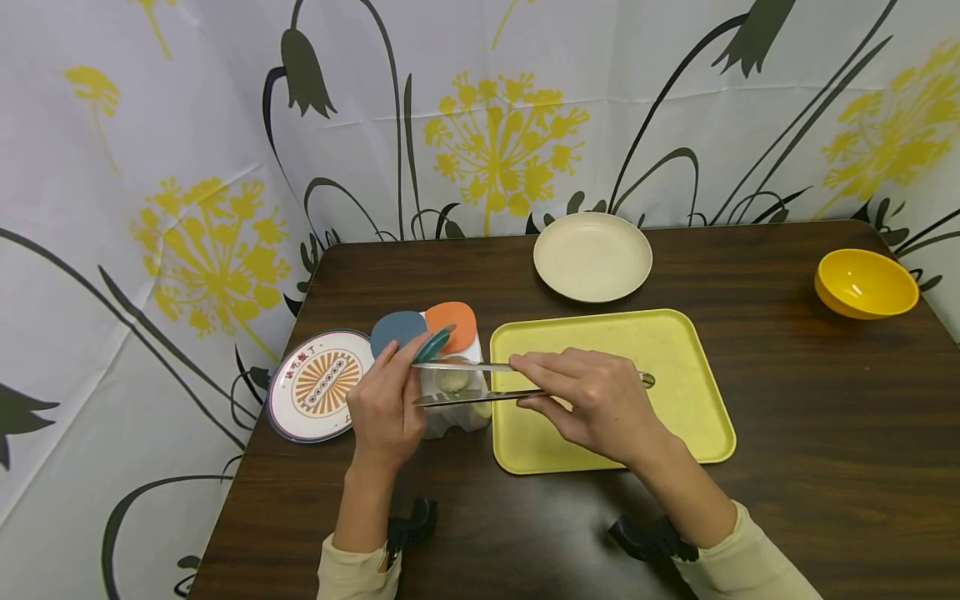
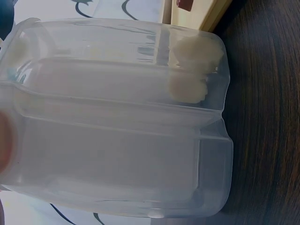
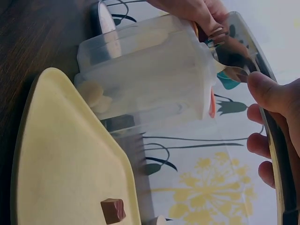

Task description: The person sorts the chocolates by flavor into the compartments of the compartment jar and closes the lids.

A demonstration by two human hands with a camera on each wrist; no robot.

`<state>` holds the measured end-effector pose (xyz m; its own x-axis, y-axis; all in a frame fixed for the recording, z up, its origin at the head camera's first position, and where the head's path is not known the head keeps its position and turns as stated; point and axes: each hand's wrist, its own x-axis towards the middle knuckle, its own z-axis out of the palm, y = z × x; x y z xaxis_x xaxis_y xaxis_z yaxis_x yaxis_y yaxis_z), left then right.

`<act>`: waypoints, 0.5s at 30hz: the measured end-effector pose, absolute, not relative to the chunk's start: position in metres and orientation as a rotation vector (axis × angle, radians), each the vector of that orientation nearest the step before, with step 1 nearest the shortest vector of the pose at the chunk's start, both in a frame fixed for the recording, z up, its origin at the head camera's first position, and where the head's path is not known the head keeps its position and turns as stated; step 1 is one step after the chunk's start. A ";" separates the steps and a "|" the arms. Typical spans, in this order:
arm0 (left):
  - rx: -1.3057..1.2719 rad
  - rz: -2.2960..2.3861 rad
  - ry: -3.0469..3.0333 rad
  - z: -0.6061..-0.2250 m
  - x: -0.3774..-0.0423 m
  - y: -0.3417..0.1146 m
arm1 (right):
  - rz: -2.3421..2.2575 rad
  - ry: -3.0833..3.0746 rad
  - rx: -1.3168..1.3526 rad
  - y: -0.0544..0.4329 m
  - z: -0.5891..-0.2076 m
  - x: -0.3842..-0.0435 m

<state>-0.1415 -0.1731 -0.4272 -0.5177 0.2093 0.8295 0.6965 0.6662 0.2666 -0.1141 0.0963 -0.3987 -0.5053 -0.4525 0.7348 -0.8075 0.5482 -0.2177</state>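
A clear plastic container [image 1: 455, 414] with blue, orange and teal lids stands left of the yellow tray [image 1: 517, 454]. Pale rounded pieces [image 2: 194, 56] lie low inside it. My left hand [image 1: 386, 408] is at the container's top and holds the raised teal lid [image 1: 433, 343]. In my right hand [image 1: 600, 400] I grip metal tongs [image 1: 480, 396], their arms apart and their tips over the uncovered compartment. Nothing shows between the tips. Part of the left fingers is hidden in the head view. A brown block [image 3: 113, 210] lies on the tray in the right wrist view.
A patterned white plate [image 1: 288, 408] is left of the container. Behind the tray sits a cream plate [image 1: 592, 257]. A yellow bowl [image 1: 866, 285] stands at the table's far right. A flowered cloth [image 1: 495, 125] hangs along the back edge.
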 end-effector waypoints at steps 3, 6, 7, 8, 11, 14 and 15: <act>-0.695 -0.758 -2.066 -0.427 -0.142 -0.173 | 0.736 -2.163 1.010 0.097 -0.399 -0.114; -0.691 -0.766 -2.072 -0.427 -0.142 -0.173 | 0.734 -2.163 1.004 0.097 -0.398 -0.113; -0.690 -0.769 -2.076 -0.427 -0.142 -0.173 | 0.732 -2.162 1.003 0.098 -0.398 -0.113; -0.689 -0.768 -2.077 -0.428 -0.142 -0.173 | 0.730 -2.168 1.001 0.098 -0.398 -0.113; -0.689 -0.773 -2.072 -0.428 -0.142 -0.173 | 0.725 -2.185 0.995 0.101 -0.398 -0.111; -0.688 -0.779 -2.063 -0.427 -0.142 -0.173 | 0.722 -2.193 0.981 0.104 -0.399 -0.109; -0.689 -0.786 -2.059 -0.427 -0.142 -0.173 | 0.728 -2.196 0.973 0.106 -0.399 -0.108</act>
<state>-0.1419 -0.1727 -0.4270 -0.5243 0.1936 0.8292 0.6969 0.6571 0.2872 -0.1082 0.1062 -0.3987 -0.5356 -0.4417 0.7198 -0.7841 0.5766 -0.2297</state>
